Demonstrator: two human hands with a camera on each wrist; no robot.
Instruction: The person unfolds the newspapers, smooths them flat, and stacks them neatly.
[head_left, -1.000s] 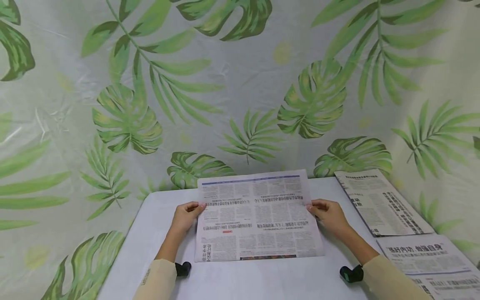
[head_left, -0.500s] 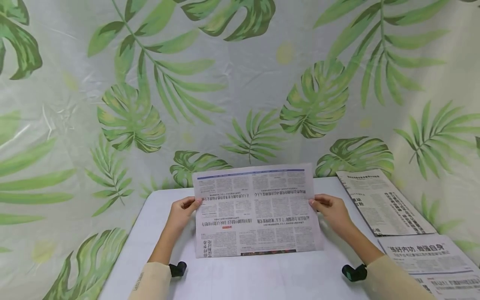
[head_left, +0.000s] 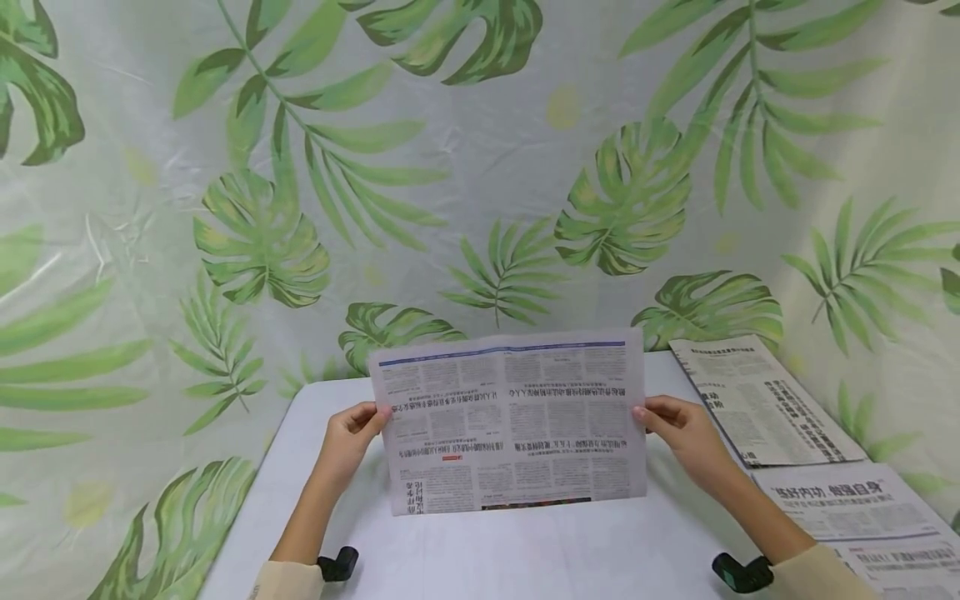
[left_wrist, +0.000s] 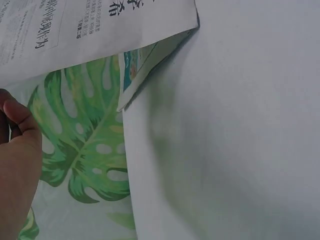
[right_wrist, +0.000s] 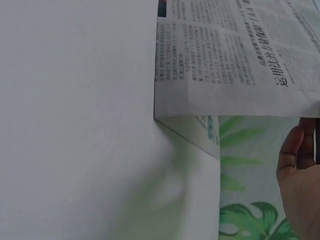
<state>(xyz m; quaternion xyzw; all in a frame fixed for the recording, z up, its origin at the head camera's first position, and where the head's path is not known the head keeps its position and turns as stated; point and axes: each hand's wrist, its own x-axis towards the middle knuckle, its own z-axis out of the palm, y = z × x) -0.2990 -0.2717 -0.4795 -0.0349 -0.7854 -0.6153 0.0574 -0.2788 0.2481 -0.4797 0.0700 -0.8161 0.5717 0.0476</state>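
A newspaper sheet (head_left: 510, 425), its print upside down, is held up between both hands over the white table. My left hand (head_left: 349, 442) pinches its left edge with thumb and fingers. At the opposite edge my right hand (head_left: 686, 437) pinches it the same way. The far side of the newspaper is raised, and its near edge lies low over the table. In the left wrist view, a lower layer of the newspaper (left_wrist: 155, 55) shows beneath the top one, and the left hand (left_wrist: 17, 165) is at the frame's edge. The right wrist view shows the right hand (right_wrist: 302, 175) under the sheet's edge.
Two more newspapers lie at the right side of the white table (head_left: 525, 558): one farther back (head_left: 765, 404), one nearer (head_left: 862, 517). Behind the table hangs a leaf-patterned curtain (head_left: 480, 167). Black devices (head_left: 742, 573) sit at the wrists.
Both hands have moved apart and drawn the newspaper's far side up and wider. Its near edge has shifted slightly away from me. The newspapers on the right have stayed in place.
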